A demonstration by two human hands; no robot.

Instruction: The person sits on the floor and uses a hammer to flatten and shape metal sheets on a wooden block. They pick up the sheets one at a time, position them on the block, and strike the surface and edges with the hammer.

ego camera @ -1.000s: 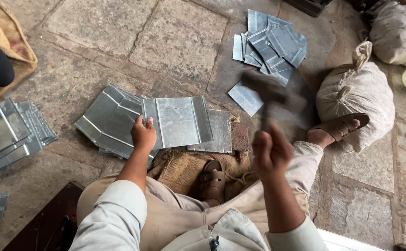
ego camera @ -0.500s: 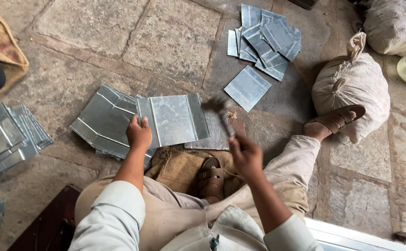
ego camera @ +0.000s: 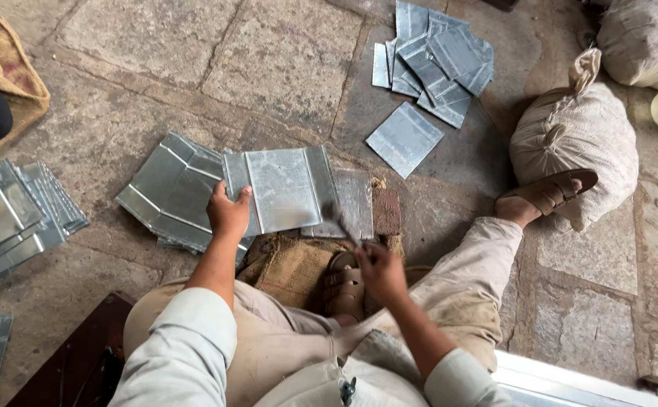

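My left hand (ego camera: 229, 213) grips the lower left corner of a folded grey metal sheet (ego camera: 287, 188) and presses it flat on the floor. In my right hand (ego camera: 380, 271) is a hammer (ego camera: 341, 221), blurred, its head down at the sheet's lower right edge. The sheet overlaps a pile of similar folded sheets (ego camera: 169, 188) on its left and a flat sheet (ego camera: 357, 202) on its right. Under them are a brown block (ego camera: 387, 211) and a burlap pad (ego camera: 293, 265). My sandalled foot (ego camera: 344, 285) rests just below the sheet.
Several flat sheets (ego camera: 434, 56) lie at the top, with a single one (ego camera: 404, 139) nearer. Another stack (ego camera: 12, 218) sits at the left. Tied sacks (ego camera: 574, 136) stand at the right by my other foot (ego camera: 547, 192). A dark board (ego camera: 73, 362) lies bottom left on the stone floor.
My right hand, raised with the hammer a second ago, has swung down to the sheet's right edge. The left hand has stayed on the sheet.
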